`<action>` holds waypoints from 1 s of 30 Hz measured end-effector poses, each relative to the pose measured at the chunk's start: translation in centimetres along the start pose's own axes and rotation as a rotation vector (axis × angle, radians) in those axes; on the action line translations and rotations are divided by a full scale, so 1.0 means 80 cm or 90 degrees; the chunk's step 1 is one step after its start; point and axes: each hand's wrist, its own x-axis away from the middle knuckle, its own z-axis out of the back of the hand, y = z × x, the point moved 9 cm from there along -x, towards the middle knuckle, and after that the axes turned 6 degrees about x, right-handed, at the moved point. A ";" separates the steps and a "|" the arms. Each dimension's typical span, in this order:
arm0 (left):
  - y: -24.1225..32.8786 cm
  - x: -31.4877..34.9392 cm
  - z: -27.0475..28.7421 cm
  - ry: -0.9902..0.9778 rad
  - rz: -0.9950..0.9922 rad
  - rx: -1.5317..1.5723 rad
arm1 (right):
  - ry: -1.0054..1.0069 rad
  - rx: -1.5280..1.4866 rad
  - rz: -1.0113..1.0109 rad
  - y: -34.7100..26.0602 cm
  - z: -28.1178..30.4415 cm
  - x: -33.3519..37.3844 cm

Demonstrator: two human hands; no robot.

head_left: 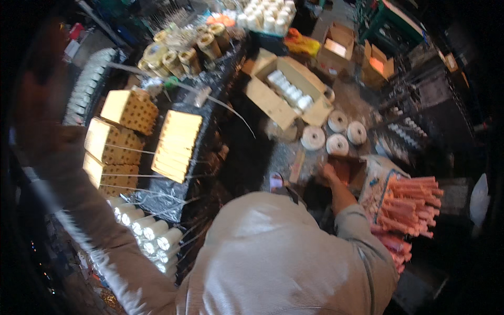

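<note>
My left arm reaches up along the left side, and my left hand (42, 100) is a dark smear whose fingers do not show. Low on my right, my right hand (329, 171) is at the left edge of a small open cardboard box (355, 167). Its fingers are too dark and small to make out, and I see nothing plainly in them. Past that hand, several white round spools (313, 137) stand on the floor. Close to the box, a pale sack (375, 181) has long pink bundles (415, 205) sticking out.
On the dark-covered table (197, 152) at left are stacked yellow blocks with dotted ends (118, 144), a flat yellow stack (177, 142) and brownish rolls (189, 61). White cylinders (155, 229) stand nearer. An open carton (273, 105) holds white spools. Thin rods stick out past the table.
</note>
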 end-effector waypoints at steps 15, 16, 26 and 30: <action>-0.284 0.366 -0.103 0.264 0.525 0.330 | -0.090 0.040 0.061 -0.106 -0.094 0.073; -0.292 0.383 -0.100 0.281 0.549 0.322 | -0.086 0.053 0.063 -0.100 -0.107 0.068; -0.320 0.443 -0.108 0.270 0.675 0.357 | -0.140 0.079 0.019 -0.026 -0.157 0.030; -0.335 0.470 -0.105 0.315 0.718 0.358 | -0.173 0.111 0.023 -0.048 -0.113 0.056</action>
